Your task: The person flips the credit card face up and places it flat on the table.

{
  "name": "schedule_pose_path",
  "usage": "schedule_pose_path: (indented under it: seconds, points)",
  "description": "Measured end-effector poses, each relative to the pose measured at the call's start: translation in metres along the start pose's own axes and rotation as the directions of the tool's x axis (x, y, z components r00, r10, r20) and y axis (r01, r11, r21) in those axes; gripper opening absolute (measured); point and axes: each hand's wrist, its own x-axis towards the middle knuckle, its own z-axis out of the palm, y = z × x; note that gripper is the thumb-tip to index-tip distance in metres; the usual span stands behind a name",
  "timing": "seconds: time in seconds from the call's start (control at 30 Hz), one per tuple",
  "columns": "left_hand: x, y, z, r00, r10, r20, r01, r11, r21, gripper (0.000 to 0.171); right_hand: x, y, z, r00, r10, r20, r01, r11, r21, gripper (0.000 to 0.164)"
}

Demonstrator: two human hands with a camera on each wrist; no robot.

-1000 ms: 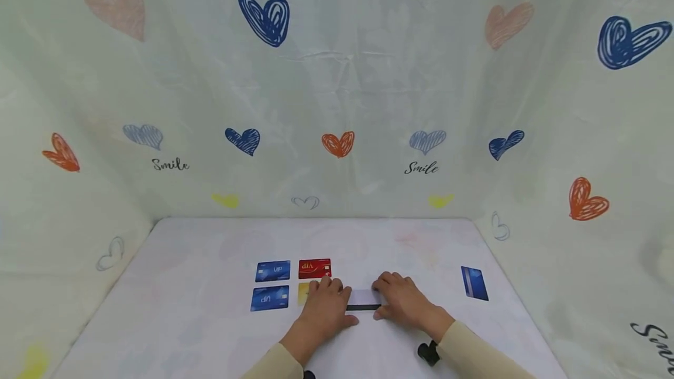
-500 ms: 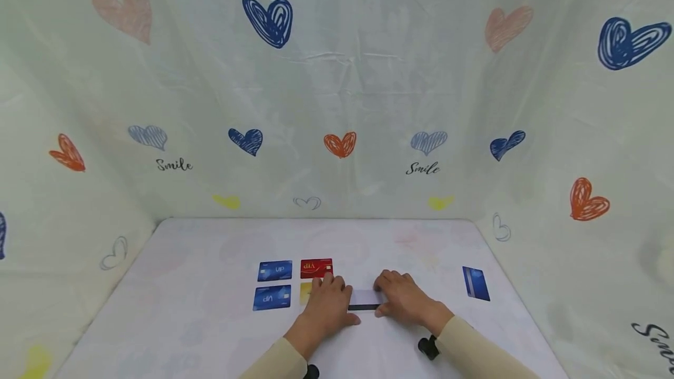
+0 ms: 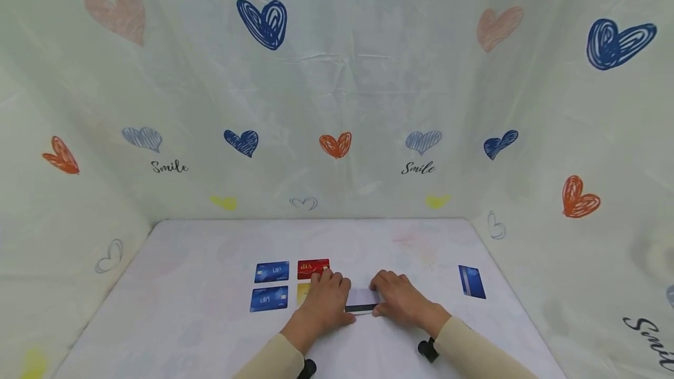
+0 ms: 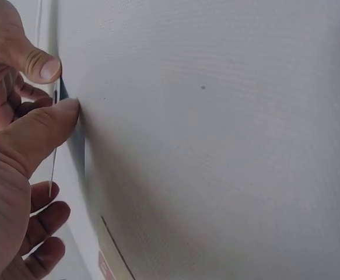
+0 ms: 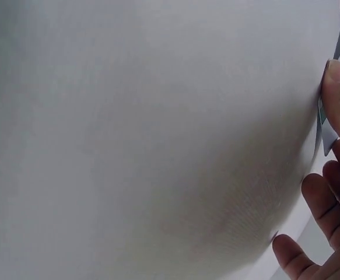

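Note:
A pale card (image 3: 362, 296) with a black stripe along its near side lies between my two hands, over the white table. My left hand (image 3: 323, 306) pinches its left end between thumb and fingers. The right end is pinched by my right hand (image 3: 402, 303). In the left wrist view the card (image 4: 53, 160) shows as a thin edge, raised off the tabletop at the thumbs. One corner of the card (image 5: 328, 139) sticks out under the right thumb in the right wrist view. Beside the left fingers lies a yellow card (image 3: 302, 293), partly covered by that hand.
A red VIP card (image 3: 313, 268) lies behind the yellow one. Left of these are two blue VIP cards, a far one (image 3: 271, 272) and a near one (image 3: 269, 299). Another blue card (image 3: 472, 282), striped side up, lies far right on the table (image 3: 210, 344).
The near edge of the pale card has tipped up a little, and a white strip now shows below its black stripe. Both hands stay nearly in place; the whole view shifts slightly.

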Motion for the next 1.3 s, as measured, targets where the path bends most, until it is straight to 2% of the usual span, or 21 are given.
schedule_pose_path:
  seconds: [0.2, 0.47, 0.77, 1.07, 1.2, 1.3]
  points:
    - [0.003, -0.001, -0.001, 0.999, 0.004, -0.032, -0.003, 1.0, 0.024, 0.068, 0.0, 0.0, -0.005, 0.999, -0.035, -0.034, 0.034, 0.999, -0.019, 0.051]
    - [0.005, -0.006, -0.013, 0.998, -0.002, -0.063, 0.003, 1.0, 0.026, 0.064, 0.002, 0.002, -0.006, 0.997, -0.049, -0.057, 0.047, 0.998, -0.03, 0.054]
    - [0.007, -0.005, -0.03, 0.997, 0.013, -0.08, -0.013, 1.0, 0.001, 0.063, 0.002, 0.0, 0.002, 0.982, -0.072, -0.176, 0.068, 0.997, -0.026, 0.054]
    - [0.007, 0.0, -0.046, 0.997, 0.035, -0.072, -0.038, 0.998, -0.041, 0.065, 0.005, -0.01, 0.011, 0.956, -0.067, -0.285, 0.107, 0.986, 0.128, 0.047]
    - [0.005, 0.0, -0.049, 0.997, 0.033, -0.066, -0.041, 0.993, -0.113, 0.066, 0.006, -0.017, 0.012, 0.959, -0.046, -0.28, 0.113, 0.967, 0.229, 0.047]
    - [0.002, -0.003, -0.047, 0.998, 0.043, -0.054, -0.051, 0.985, -0.166, 0.065, 0.007, -0.022, 0.013, 0.968, -0.025, -0.248, 0.108, 0.94, 0.325, 0.045]
